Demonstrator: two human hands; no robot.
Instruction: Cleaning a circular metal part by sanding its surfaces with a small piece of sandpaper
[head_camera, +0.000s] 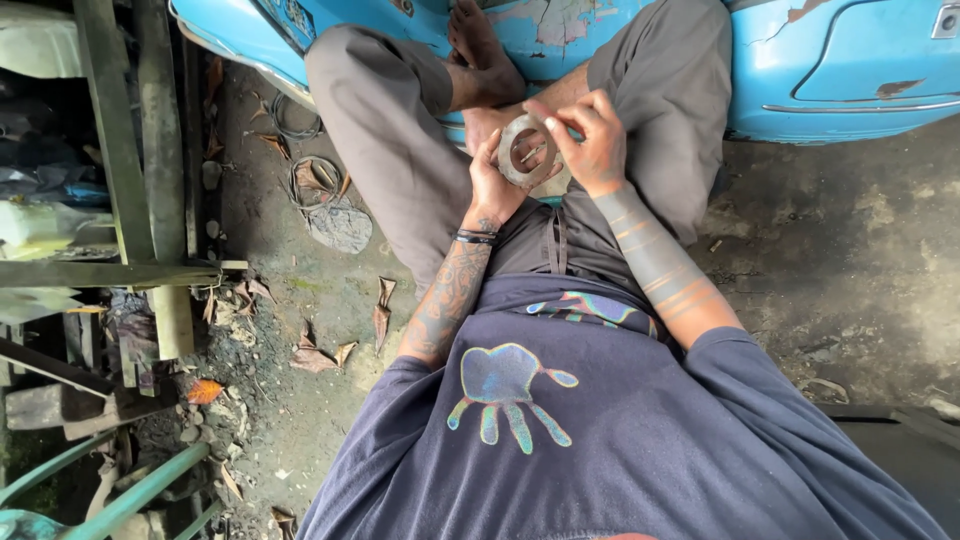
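Left hand (492, 185) and right hand (592, 143) both pinch the grey flat metal ring (526, 150) by fingertips only. Slip likely; it'd drop onto the dirt floor (300, 400) below.

One head-worn camera looks steeply down, close over the seated person's lap.

Dirt floor (830, 240) with dry leaves (320, 355), green timber frame (120, 150) left.

Hidden and cut-off parts

Near rim of grey ring (527, 150) covered by fingers of left hand (492, 185) and right hand (597, 150); blue panel (850, 70) beyond ring cropped by top edge.
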